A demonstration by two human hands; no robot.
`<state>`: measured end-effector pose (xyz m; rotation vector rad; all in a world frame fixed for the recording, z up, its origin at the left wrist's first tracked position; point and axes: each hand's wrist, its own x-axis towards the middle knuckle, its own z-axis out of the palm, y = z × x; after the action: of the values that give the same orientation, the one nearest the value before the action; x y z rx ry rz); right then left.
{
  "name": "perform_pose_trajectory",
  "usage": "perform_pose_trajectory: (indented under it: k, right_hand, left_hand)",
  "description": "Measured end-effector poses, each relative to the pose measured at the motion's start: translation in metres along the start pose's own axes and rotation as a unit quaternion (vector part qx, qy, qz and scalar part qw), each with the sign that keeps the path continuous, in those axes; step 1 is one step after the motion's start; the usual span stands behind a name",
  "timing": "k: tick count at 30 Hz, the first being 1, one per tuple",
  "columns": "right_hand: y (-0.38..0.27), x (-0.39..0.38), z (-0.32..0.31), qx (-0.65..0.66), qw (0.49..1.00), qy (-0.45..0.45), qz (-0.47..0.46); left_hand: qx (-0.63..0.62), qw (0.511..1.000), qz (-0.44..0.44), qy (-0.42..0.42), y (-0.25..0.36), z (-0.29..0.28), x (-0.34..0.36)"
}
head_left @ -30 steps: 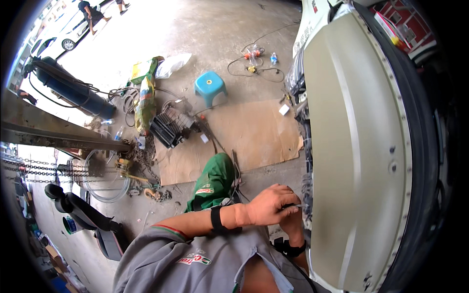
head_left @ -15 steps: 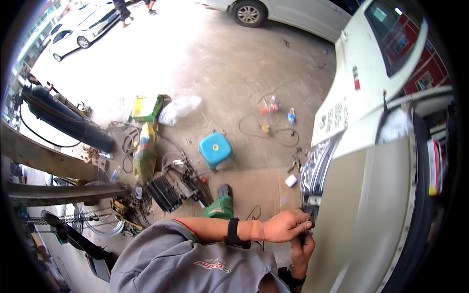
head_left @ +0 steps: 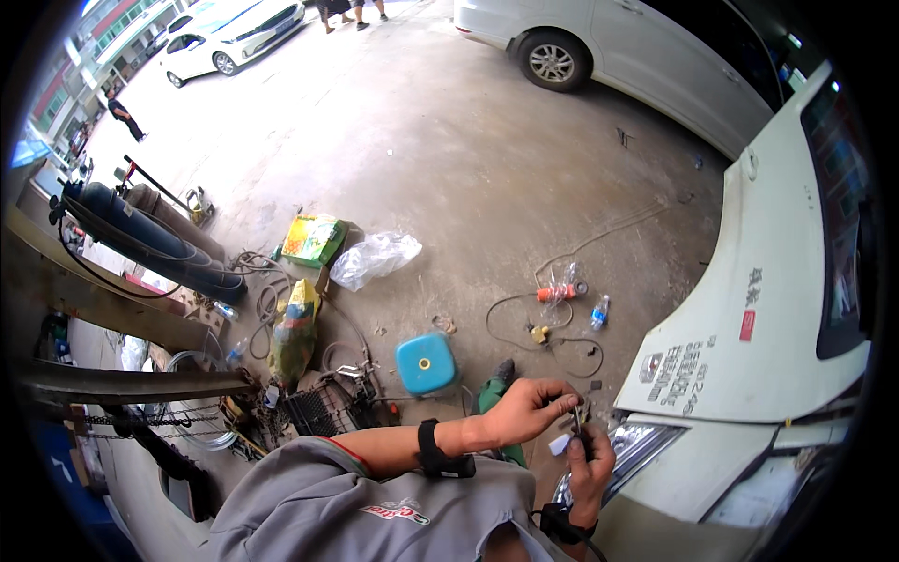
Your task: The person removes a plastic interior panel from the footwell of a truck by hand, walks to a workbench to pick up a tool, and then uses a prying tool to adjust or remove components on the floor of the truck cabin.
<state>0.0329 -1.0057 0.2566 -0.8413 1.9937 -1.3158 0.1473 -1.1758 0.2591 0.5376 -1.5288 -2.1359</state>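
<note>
In front of my body, both hands are raised and brought together beside the white vehicle. The fingers of my left hand (head_left: 532,412) pinch a small thin dark piece (head_left: 578,418), too small to name exactly. My right hand (head_left: 590,466), just below and to the right, has its fingertips closed on the lower part of that same piece. Black straps circle both wrists. Right behind the right hand is the vehicle's clear headlight (head_left: 646,450), below its white door (head_left: 726,347).
A blue stool (head_left: 426,377) stands ahead on the concrete. Cables, an orange-ended tool (head_left: 562,292) and a water bottle (head_left: 599,313) lie on the floor. To the left are a black finned part (head_left: 318,409), a stuffed bag (head_left: 295,337), gas cylinders (head_left: 154,239) and steel beams (head_left: 122,379).
Both hands have come away from the beige panel's edge by the headlight and now hold the small piece in the air. The view has swung, shifting the vehicle's panel down and right.
</note>
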Motion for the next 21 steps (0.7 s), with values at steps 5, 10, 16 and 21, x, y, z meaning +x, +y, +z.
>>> perform_pose_trajectory:
  k: [5, 10, 16, 21]
  right_hand:
    - [-0.021, 0.138, -0.024, 0.018, 0.999, -0.048, -0.006]
    - [-0.052, 0.25, -0.032, 0.003, 0.994, -0.104, -0.033]
    - [-0.064, 0.352, -0.004, -0.044, 0.985, -0.141, -0.089]
    - [-0.054, 0.433, -0.006, 0.022, 0.993, -0.115, -0.026]
  left_hand:
    - [0.122, 0.99, -0.02, 0.065, 0.024, -0.03, 0.105]
    - [0.049, 0.993, -0.002, 0.106, 0.052, -0.05, 0.187]
    - [0.042, 0.975, -0.012, 0.218, 0.055, -0.102, 0.256]
    - [0.106, 0.986, 0.015, 0.126, 0.065, -0.138, 0.36]
